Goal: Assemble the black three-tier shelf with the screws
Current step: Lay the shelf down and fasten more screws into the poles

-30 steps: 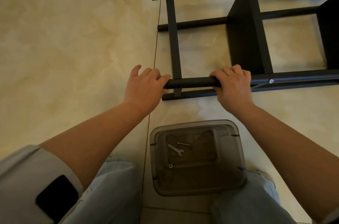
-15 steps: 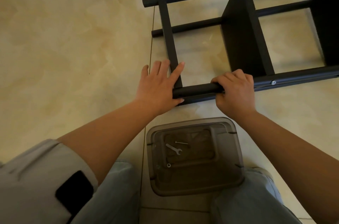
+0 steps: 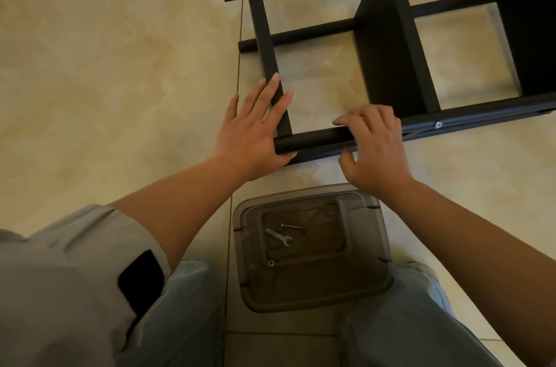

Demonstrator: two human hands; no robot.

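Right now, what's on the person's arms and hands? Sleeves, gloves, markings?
Both hands bare, no gloves, rings or watch visible: left hand, right hand. Forearms bare too. A light grey sleeve on the left arm ends near the elbow and carries a black rectangular patch. No right sleeve shows.

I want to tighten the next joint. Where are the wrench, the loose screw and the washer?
wrench (image 3: 278, 236): head view, middle of its flat handle, on the grey plastic lid.
loose screw (image 3: 291, 226): head view, mid-shank, just beyond the wrench.
washer (image 3: 271, 263): head view, on the small ring, nearer the person.
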